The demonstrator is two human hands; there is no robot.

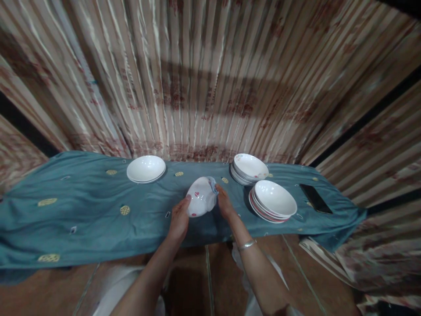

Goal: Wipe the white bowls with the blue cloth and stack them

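A white bowl (200, 199) with small red flower marks is tilted on its side above the cloth-covered table, its outside turned toward me. My left hand (180, 216) grips its left edge, thumb on the outer wall. At the right rim, my right hand (224, 202) is closed on a light blue cloth (212, 183), which is pressed against the bowl. A silver bangle sits on the right wrist. Parts of the fingers behind the bowl and cloth are hidden.
Left of my hands lies a short stack of white dishes (146, 168). To the right stand a stack of flower-patterned plates (251, 166) and a nearer stack of bowls (275, 199). A black phone (315, 198) rests at the right on the teal tablecloth (98, 210). Patterned curtains (204, 96) hang behind.
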